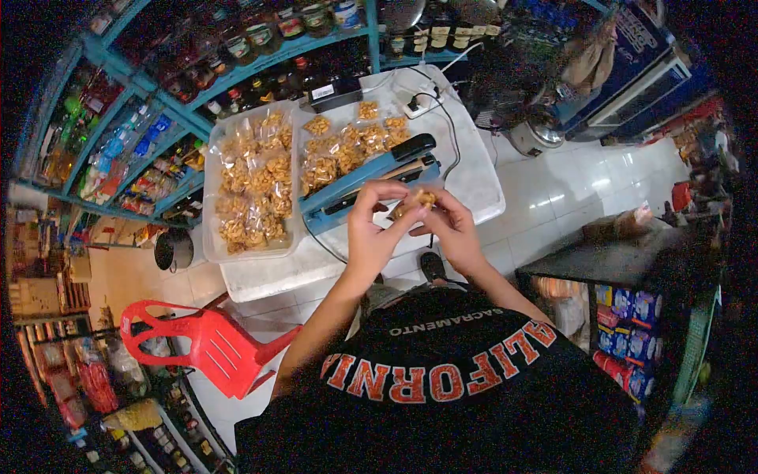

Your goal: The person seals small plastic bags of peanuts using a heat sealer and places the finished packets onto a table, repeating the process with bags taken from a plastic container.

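Between my two hands is a small clear bag of golden-brown snacks (425,199), held just in front of a blue bag sealer (347,193) with a black handle end. My left hand (375,221) pinches one side of the bag. On its other side, the fingers of my right hand (454,229) are closed on it too. Behind the sealer lie several filled snack bags (347,146) on the white table (474,170). A clear plastic tub (212,186) at the left holds many more such bags.
A black box (335,93) and a white power strip (424,101) with cables are at the table's far side. A red plastic chair (217,347) stands at the lower left. Blue shelves (170,110) of goods line the back. A steel pot (537,136) is beyond the table.
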`<state>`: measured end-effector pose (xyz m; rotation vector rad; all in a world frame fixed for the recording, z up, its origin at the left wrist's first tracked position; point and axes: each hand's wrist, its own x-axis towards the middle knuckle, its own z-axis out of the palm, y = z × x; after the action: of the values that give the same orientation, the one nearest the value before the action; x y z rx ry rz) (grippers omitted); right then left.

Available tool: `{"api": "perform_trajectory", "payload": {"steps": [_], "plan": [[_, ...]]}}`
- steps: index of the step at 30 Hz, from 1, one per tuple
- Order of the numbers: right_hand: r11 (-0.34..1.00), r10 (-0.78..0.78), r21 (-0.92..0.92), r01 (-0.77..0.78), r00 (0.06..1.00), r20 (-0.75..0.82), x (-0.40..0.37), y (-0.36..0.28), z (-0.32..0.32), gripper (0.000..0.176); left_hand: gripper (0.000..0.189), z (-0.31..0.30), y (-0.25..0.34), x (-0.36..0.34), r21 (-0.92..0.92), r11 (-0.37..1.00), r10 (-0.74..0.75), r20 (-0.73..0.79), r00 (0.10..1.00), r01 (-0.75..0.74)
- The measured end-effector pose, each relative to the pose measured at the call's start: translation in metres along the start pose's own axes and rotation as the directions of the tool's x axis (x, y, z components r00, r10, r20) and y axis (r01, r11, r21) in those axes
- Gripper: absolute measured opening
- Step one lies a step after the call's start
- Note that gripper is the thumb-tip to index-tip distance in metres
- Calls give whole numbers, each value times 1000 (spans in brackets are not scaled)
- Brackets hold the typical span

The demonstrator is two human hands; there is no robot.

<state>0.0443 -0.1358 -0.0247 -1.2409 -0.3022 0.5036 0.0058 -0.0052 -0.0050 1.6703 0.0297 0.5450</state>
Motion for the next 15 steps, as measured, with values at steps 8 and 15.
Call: {"api": "perform_trajectory", "payload": {"steps": [8,15], "plan": [[1000,5,31,-5,1000,17,1,0,0,33,19,-9,-5,1,-77,975,-202,76,976,207],[993,-114,15,114,993,-1,6,11,-7,33,14,-8,-11,-1,-75,978,-190,90,978,197]]}}
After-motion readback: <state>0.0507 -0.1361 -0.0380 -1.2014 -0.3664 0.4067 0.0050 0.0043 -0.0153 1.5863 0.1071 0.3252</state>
